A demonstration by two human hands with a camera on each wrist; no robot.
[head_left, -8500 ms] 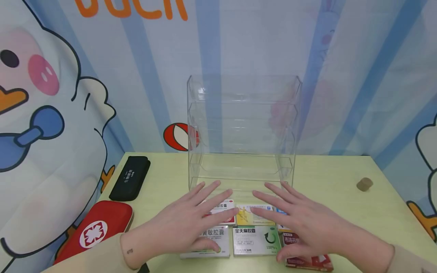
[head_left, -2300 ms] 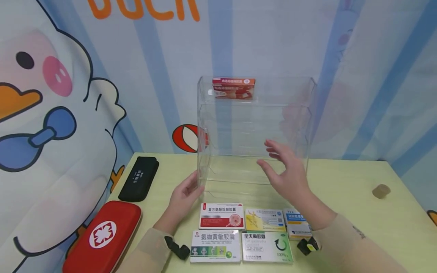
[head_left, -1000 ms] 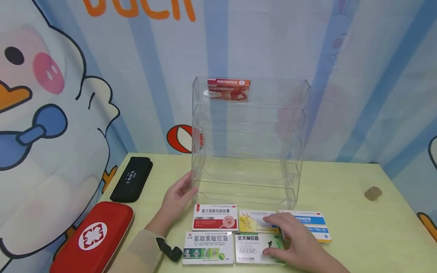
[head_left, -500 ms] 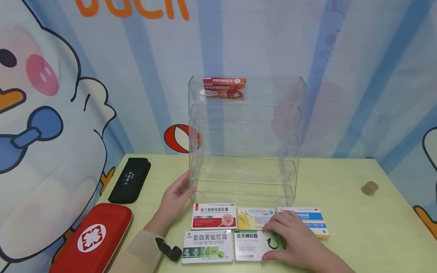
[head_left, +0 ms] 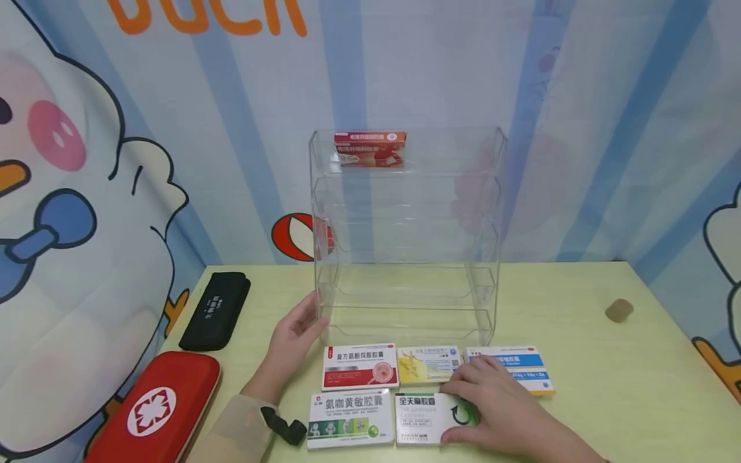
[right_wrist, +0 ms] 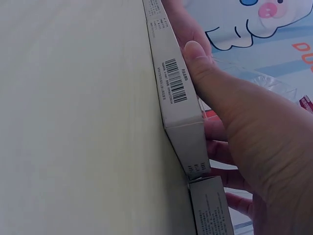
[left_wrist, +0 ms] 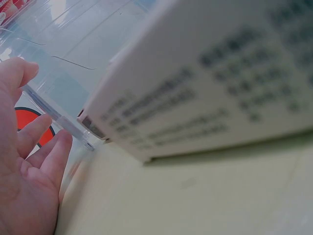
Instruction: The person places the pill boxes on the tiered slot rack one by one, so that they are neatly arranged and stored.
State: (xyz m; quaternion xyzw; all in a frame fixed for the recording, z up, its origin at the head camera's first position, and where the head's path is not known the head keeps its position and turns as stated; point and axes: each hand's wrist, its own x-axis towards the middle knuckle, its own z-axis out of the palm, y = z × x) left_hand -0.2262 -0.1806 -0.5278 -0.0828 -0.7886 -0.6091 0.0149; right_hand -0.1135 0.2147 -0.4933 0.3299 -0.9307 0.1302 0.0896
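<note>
The clear rack point(head_left: 405, 263) stands upright on the bench point(head_left: 579, 354), with open shelves one above another. In front of the rack lie five flat medicine boxes in two rows. The green and white box point(head_left: 419, 421) is at the right of the row farther from the rack, and the right hand point(head_left: 492, 405) grips it there, thumb on the edge facing away from the rack and fingers at the edge toward it. A barcode shows on the edge by the thumb. The left hand point(head_left: 294, 337) holds the rack low on its left side, thumb at the front and fingers behind.

Left of the gripped box, in that same row, is a white box with a green strip point(head_left: 350, 419). The row just in front of the rack has a red and white box point(head_left: 360, 366), a yellow and white box point(head_left: 428, 365) and a blue and white box point(head_left: 527, 370), the last partly covered by the right hand. A red box point(head_left: 370, 150) stands in the rack's top shelf, toward the left end. Left of the rack lie a black case point(head_left: 214, 311) and a red case point(head_left: 153, 411); well to its right is a brown plug point(head_left: 619, 310). A striped curtain point(head_left: 579, 128) hangs behind the rack.
</note>
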